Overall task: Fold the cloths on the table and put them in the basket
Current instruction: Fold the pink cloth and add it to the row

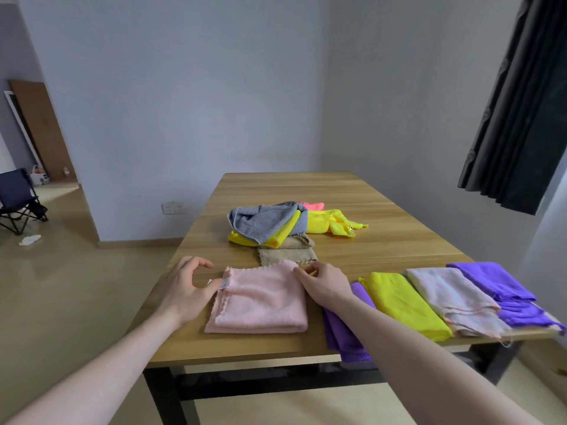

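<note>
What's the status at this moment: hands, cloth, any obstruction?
Left hand open, fingers touching pink cloth at its tag edge. Right hand pinching its far right corner. Cloth folded on table. No basket in view.

A dark curtain (518, 96) hangs right; a folding chair (18, 199) stands far left.

purple cloth (343, 335): partly under right forearm | coral cloth (314, 206): perhaps mostly hidden
</note>
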{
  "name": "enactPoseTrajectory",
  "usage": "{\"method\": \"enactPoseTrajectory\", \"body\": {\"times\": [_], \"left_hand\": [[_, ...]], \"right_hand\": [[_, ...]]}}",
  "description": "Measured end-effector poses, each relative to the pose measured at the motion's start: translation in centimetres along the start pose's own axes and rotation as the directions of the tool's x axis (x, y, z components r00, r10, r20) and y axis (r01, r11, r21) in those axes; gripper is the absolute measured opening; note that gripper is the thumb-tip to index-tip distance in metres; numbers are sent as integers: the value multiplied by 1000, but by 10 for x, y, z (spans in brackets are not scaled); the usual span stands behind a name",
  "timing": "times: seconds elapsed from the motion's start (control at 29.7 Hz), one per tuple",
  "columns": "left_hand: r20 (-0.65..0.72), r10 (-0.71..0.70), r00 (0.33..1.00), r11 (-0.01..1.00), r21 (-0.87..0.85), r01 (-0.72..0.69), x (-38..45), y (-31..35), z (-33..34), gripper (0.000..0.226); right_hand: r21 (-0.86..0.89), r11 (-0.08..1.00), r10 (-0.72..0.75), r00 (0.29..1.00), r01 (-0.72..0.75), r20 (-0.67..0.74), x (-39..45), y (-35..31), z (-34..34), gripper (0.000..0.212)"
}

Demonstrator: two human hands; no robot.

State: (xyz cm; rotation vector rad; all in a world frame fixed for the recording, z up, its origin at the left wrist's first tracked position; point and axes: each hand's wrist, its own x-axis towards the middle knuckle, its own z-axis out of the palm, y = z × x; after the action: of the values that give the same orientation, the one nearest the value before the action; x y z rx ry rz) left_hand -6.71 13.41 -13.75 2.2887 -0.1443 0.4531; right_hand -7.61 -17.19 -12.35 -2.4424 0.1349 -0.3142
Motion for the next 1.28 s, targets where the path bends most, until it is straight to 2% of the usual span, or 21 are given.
{"method": "enactPoseTrajectory", "body": {"times": [0.1,0.2,0.3,0.37,0.44,0.64,0.78,0.88,0.98,1.05,1.18,1.28], "left_hand": [[-7,141,990,990,9,-141,-4,30,12,22],[181,190,965,978,51,-202,-10,68,32,34],[402,105,910,953,222,-208,-13,87,52,69],[468,-3,884,898,390,-204,-18,90,62,75],[495,-25,869,849,469,-243,-24,89,69,77],[555,14,832,816,474,-330,-29,91,71,82],[610,63,790,831,406,-380,-26,85,66,103],[558,132,819,865,339,-370,-21,81,56,104],[424,141,895,881,359,-309,-19,70,41,82],[360,116,926,886,383,-260,-23,59,36,76],[329,56,943,960,243,-141,-35,45,40,84],[340,78,937,965,211,-157,-35,45,42,79]], "right_hand": [[-17,1000,-6,1000,6,-3,-2,-2,1,43],[-13,1000,13,999,-12,42,-2,0,-3,48],[-6,1000,24,997,-24,79,0,0,-5,52],[-7,1000,28,995,-28,93,1,0,-6,52],[-16,1000,27,995,-26,92,1,1,-5,51],[-5,1000,18,996,-17,83,1,2,-5,43],[2,1000,15,995,-15,95,0,3,-4,36],[49,998,26,995,-31,96,-1,5,-5,28],[111,993,33,996,-42,78,1,7,-5,23],[153,986,52,996,-63,78,3,8,-5,23],[205,969,109,984,-136,138,8,7,-8,30],[322,923,141,963,-212,228,10,8,-13,41]]}}
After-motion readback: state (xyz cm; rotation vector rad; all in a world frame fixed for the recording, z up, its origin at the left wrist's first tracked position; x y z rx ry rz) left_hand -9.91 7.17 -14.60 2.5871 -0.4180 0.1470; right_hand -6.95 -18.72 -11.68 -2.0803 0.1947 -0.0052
